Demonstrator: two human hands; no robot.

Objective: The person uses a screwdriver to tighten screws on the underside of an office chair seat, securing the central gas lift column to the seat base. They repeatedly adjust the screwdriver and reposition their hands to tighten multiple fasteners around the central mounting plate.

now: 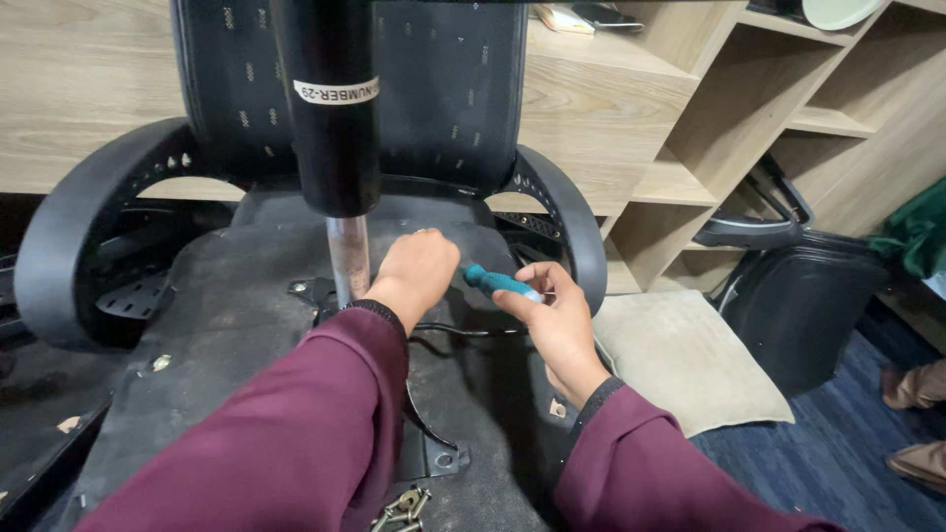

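Note:
An upturned black office chair (197, 325) lies before me, its seat underside facing up and its gas cylinder (330, 118) rising from the metal mechanism plate. My left hand (419, 271) is closed and rests on the mechanism beside the cylinder's chrome rod (348, 258). My right hand (557, 320) grips a teal-handled screwdriver (498, 283) whose tip points left and is hidden behind my left hand. Both arms wear maroon sleeves. Several loose bolts (402, 509) lie on the seat underside near the bottom edge.
The curved armrests (59, 236) flank the seat. A beige cushion (690, 355) lies on the blue carpet at right, beside another black chair part (803, 296). Wooden shelving (690, 118) stands behind. Another person's feet (916, 424) show at the far right.

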